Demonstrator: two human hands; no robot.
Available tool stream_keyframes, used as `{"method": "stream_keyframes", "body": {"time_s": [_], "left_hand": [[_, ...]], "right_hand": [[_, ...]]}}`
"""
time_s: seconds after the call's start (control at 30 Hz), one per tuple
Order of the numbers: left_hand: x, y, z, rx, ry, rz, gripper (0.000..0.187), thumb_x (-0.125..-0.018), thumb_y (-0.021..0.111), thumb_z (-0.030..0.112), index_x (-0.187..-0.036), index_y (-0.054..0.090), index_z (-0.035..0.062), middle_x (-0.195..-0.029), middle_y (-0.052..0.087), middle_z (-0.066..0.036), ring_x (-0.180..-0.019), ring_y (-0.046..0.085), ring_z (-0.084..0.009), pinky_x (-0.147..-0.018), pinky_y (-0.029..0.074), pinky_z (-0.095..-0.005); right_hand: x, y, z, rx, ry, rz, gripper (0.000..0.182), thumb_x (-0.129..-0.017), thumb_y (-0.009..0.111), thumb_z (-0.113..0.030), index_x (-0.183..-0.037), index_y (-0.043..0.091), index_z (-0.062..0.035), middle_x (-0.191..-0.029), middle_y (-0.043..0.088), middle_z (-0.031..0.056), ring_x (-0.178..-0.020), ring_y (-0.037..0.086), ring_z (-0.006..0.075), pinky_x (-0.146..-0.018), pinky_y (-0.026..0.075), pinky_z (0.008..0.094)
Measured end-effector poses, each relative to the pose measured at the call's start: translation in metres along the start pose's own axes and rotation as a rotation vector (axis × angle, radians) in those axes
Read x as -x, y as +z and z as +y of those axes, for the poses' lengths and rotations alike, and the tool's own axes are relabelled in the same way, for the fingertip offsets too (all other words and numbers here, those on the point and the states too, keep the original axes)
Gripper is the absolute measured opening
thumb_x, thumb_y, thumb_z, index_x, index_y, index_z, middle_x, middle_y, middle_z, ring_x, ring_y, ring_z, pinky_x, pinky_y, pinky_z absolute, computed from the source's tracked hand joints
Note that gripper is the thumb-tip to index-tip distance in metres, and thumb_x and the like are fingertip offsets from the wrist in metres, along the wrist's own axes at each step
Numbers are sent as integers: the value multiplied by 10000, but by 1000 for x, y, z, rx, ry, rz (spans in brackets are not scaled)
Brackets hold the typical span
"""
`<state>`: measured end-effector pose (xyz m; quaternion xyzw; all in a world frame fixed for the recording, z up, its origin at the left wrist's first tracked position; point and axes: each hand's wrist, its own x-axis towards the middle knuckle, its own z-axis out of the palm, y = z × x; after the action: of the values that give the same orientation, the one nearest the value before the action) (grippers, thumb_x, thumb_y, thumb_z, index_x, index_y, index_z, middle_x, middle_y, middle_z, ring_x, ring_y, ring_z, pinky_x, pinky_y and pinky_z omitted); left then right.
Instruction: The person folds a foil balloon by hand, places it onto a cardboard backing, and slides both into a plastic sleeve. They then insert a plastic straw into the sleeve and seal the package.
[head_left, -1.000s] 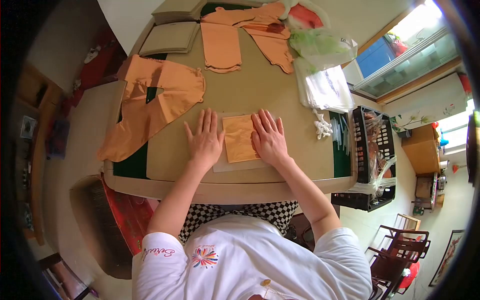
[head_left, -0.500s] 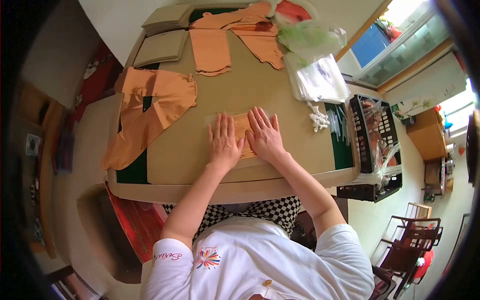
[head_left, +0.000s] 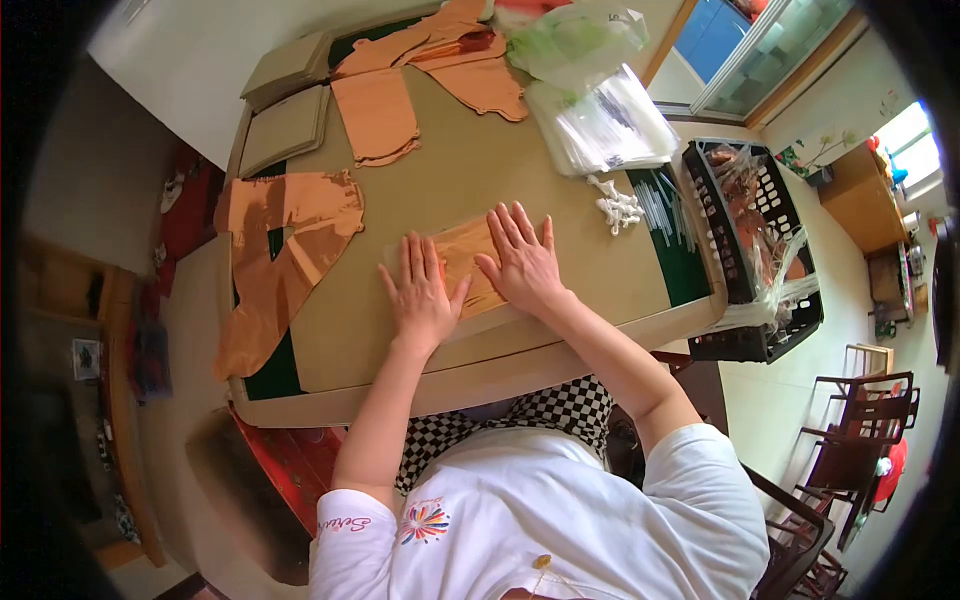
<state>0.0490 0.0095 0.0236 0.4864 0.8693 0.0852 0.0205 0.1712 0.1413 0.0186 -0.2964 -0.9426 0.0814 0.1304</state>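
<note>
Copper-coloured foil packet (head_left: 468, 255) is lying on the worktop (head_left: 500, 372), near the person's side, clear plastic (head_left: 478, 321) showing along its edge. Left hand (head_left: 420, 300) is resting palm-down at the packet's left side; right hand (head_left: 527, 268) is lying flat over its right side. Grip of both: released, fingers extending, clasping nothing. Larger foil shape (head_left: 315, 215) is lying to the left; clear bags (head_left: 605, 125) are sitting beyond the right hand, small white pieces (head_left: 618, 207) lying just beside them.

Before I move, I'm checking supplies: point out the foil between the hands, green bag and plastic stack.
Foil (head_left: 469, 254): head view, uncovered part.
Green bag (head_left: 565, 47): head view, middle.
Plastic stack (head_left: 607, 127): head view, top face.
</note>
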Motion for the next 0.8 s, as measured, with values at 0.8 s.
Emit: {"method": "stream_keyframes", "body": {"time_s": [0.8], "left_hand": [[-13,8,10,76,338,14,560,-966,391,338,-1445,286,68,-1507,259,-142,-1409,198,-300,-1120,102,-545]], "right_hand": [[9,9,-2,-56,75,33,649,-942,344,-458,-1447,277,-55,-1520,239,108,-1422,155,269,-1124,53,576]]}}
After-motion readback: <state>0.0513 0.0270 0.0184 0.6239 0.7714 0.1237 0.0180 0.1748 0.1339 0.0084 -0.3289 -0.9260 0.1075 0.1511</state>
